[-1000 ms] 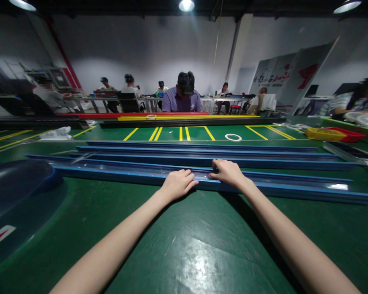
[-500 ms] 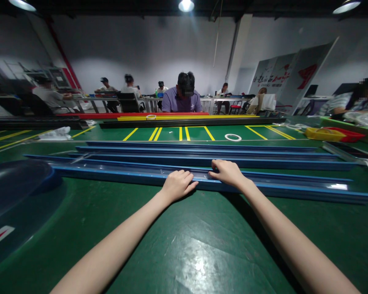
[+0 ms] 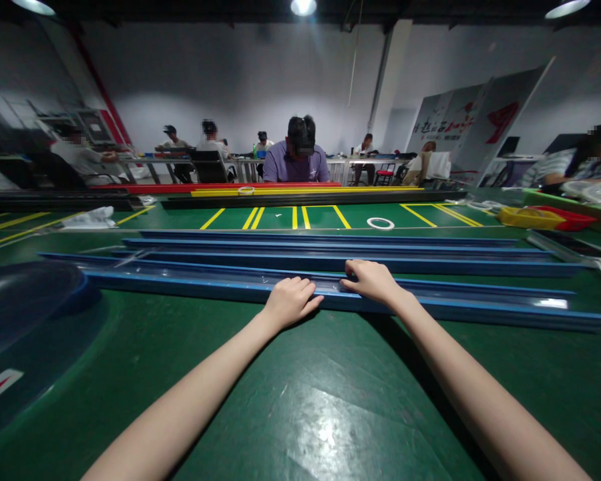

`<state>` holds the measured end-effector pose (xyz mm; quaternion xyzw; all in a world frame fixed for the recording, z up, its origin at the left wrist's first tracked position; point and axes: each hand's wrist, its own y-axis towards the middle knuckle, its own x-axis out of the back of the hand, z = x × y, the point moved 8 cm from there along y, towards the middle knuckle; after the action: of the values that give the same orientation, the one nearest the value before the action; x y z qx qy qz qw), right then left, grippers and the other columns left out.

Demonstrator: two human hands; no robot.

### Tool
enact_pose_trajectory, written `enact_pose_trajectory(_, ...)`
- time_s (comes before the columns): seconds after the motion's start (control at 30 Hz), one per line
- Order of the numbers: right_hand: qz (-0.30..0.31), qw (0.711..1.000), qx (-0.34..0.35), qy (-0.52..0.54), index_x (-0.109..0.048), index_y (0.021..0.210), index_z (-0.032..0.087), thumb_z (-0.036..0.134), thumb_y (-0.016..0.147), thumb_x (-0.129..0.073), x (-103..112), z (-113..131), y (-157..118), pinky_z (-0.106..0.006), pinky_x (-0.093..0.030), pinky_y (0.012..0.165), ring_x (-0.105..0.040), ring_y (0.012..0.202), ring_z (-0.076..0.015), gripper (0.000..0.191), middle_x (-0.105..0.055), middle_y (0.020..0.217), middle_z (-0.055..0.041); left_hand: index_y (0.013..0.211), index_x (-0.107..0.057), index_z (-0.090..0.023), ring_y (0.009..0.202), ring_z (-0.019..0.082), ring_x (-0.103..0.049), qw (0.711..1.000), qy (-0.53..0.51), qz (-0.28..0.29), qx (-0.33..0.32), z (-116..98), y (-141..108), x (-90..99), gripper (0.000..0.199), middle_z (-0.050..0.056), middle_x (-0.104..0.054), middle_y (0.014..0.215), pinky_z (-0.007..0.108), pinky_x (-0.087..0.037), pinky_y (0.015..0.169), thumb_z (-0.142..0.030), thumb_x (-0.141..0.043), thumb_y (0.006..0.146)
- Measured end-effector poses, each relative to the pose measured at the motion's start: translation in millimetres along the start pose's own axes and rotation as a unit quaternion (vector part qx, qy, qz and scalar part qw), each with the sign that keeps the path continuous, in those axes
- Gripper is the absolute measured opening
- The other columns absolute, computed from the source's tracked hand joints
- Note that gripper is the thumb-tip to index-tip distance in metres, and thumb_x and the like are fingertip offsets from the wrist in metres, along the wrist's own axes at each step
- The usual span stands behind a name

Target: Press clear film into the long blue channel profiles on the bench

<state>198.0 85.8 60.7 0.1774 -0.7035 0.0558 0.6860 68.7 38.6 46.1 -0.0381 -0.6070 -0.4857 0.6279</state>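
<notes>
A long blue plastic channel strip (image 3: 220, 283) lies across the green table in front of me. My left hand (image 3: 291, 300) grips its near wall, fingers over the edge into the trough and thumb stretched along the outside. Just to the right, my right hand (image 3: 373, 283) is closed on the same strip, with curled fingers and thumb inside the channel and the wrist over the near wall. Part of its grip is hidden by the hand itself. Behind this strip lie more blue channel strips (image 3: 491, 264), roughly parallel to it.
A large dark-blue glossy rounded object (image 3: 25, 300) covers the table's left side. Beyond are a white ring (image 3: 380, 224), crumpled clear plastic (image 3: 87, 218), and black, yellow and red strips (image 3: 305, 192). A yellow tray (image 3: 528, 218) sits at right. A person in purple (image 3: 280, 162) sits opposite.
</notes>
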Motion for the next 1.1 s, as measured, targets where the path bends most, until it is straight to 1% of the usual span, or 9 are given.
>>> enact_pose_trajectory(0.1, 0.006, 1.0, -0.002, 0.015, -0.055, 0.083, 0.021, 0.037, 0.077, -0.048, 3, -1, -1, -0.024, -0.033, 0.055, -0.056, 0.077, -0.0178, 0.02, -0.062, 0.088, -0.0043, 0.071, -0.053, -0.017, 0.066, 0.015, -0.052, 1.0, 0.0, -0.001, -0.001, 0, 0, 0.6, 0.037, 0.003, -0.058, 0.069, 0.027, -0.032, 0.057, -0.04, -0.031, 0.088)
enact_pose_trajectory(0.2, -0.01, 0.999, 0.004, 0.039, -0.057, 0.082, 0.019, 0.037, 0.078, -0.048, 8, -1, -2, -0.025, -0.037, 0.062, -0.054, 0.082, -0.0185, 0.021, -0.058, 0.09, -0.0068, 0.074, -0.054, -0.016, 0.067, 0.015, -0.052, 1.0, -0.004, -0.003, -0.004, 0, 0, 0.8, 0.036, 0.003, -0.059, 0.07, 0.028, -0.031, 0.057, -0.039, -0.03, 0.089)
enact_pose_trajectory(0.3, -0.029, 0.995, 0.047, 0.087, -0.06, 0.086, 0.018, 0.04, 0.079, -0.047, 11, 7, -1, -0.028, -0.038, 0.075, -0.05, 0.09, -0.0199, 0.026, -0.056, 0.09, -0.0076, 0.078, -0.055, -0.016, 0.066, 0.015, -0.052, 1.0, -0.015, -0.015, 0.001, 1, -1, 2.6, 0.033, 0.003, -0.059, 0.07, 0.028, -0.03, 0.058, -0.033, -0.03, 0.089)
enact_pose_trajectory(0.4, -0.021, 0.983, 0.102, 0.152, -0.059, 0.097, 0.019, 0.048, 0.078, -0.048, 7, 19, -1, -0.032, -0.037, 0.082, -0.047, 0.095, -0.0206, 0.036, -0.056, 0.095, -0.0078, 0.074, -0.055, -0.016, 0.064, 0.014, -0.051, 0.999, -0.015, -0.03, 0.018, 4, -2, 5.3, 0.032, 0.002, -0.058, 0.066, 0.029, -0.029, 0.058, -0.026, -0.029, 0.088)
enact_pose_trajectory(0.5, -0.012, 0.974, 0.138, 0.178, -0.055, 0.108, 0.017, 0.056, 0.069, -0.055, 1, 31, -1, -0.034, -0.036, 0.086, -0.044, 0.1, -0.0227, 0.055, -0.054, 0.104, -0.0094, 0.067, -0.054, -0.016, 0.062, 0.014, -0.05, 0.998, 0.0, -0.047, 0.045, 8, -4, 8.3, 0.033, 0.003, -0.057, 0.063, 0.03, -0.028, 0.058, -0.023, -0.03, 0.087)
enact_pose_trajectory(0.6, -0.01, 0.974, 0.15, 0.171, -0.051, 0.114, 0.014, 0.056, 0.061, -0.062, -3, 36, -2, -0.036, -0.037, 0.086, -0.043, 0.101, -0.0242, 0.068, -0.052, 0.107, -0.0116, 0.062, -0.054, -0.016, 0.06, 0.014, -0.05, 0.996, 0.009, -0.054, 0.073, 12, -5, 8.4, 0.035, 0.003, -0.057, 0.059, 0.03, -0.027, 0.056, -0.023, -0.03, 0.087)
enact_pose_trajectory(0.73, -0.004, 0.974, 0.15, 0.169, -0.05, 0.116, 0.012, 0.052, 0.063, -0.062, -4, 37, -2, -0.034, -0.039, 0.083, -0.047, 0.099, -0.0234, 0.068, -0.051, 0.108, -0.0131, 0.061, -0.055, -0.016, 0.058, 0.014, -0.05, 0.996, 0.004, -0.045, 0.08, 13, -6, 5.6, 0.037, 0.003, -0.056, 0.056, 0.029, -0.027, 0.055, -0.024, -0.03, 0.087)
enact_pose_trajectory(0.93, 0.009, 0.979, 0.147, 0.141, -0.049, 0.118, 0.011, 0.053, 0.063, -0.06, -1, 37, -2, -0.033, -0.04, 0.082, -0.049, 0.099, -0.025, 0.069, -0.051, 0.11, -0.0141, 0.062, -0.055, -0.017, 0.059, 0.014, -0.05, 0.996, 0.002, -0.04, 0.081, 13, -6, 5.2, 0.036, 0.003, -0.057, 0.058, 0.029, -0.028, 0.055, -0.025, -0.03, 0.088)
enact_pose_trajectory(1.1, 0.036, 0.984, 0.138, 0.105, -0.05, 0.117, 0.017, 0.056, 0.062, -0.059, 1, 33, -2, -0.03, -0.041, 0.078, -0.051, 0.099, -0.0246, 0.068, -0.052, 0.112, -0.0117, 0.073, -0.057, -0.017, 0.062, 0.014, -0.052, 0.996, 0.008, -0.046, 0.073, 12, -7, 6.7, 0.033, 0.002, -0.06, 0.064, 0.03, -0.029, 0.057, -0.027, -0.029, 0.088)
